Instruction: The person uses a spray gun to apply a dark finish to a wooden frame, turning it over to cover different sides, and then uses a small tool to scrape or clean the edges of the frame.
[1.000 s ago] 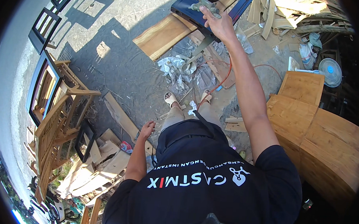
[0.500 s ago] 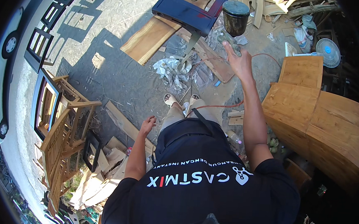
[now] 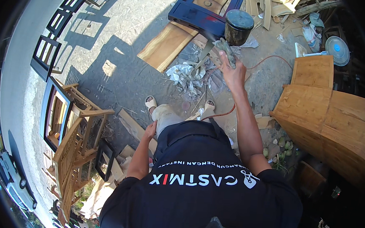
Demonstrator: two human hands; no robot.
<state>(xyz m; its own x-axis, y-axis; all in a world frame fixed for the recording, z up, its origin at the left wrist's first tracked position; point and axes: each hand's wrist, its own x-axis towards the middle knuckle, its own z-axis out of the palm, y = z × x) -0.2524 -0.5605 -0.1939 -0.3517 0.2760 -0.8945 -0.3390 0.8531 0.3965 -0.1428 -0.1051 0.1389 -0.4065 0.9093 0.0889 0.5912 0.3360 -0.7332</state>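
- The right hand (image 3: 235, 77) is wrapped around a spray gun (image 3: 225, 49), which is in front of the person, with a dark lidded cup (image 3: 238, 29) at its far end.
- A dark blue frame (image 3: 184, 14) lies just beyond, to the left of the cup.
- An orange hose (image 3: 273, 57) trails off behind the right wrist.
- The left hand (image 3: 151, 129) hangs by the left leg; I can't tell whether its fingers are curled.
- Crumpled plastic (image 3: 187, 77) litters the ground near a wide board (image 3: 165, 48).
- A wooden cabinet (image 3: 306, 107) stands to the right.
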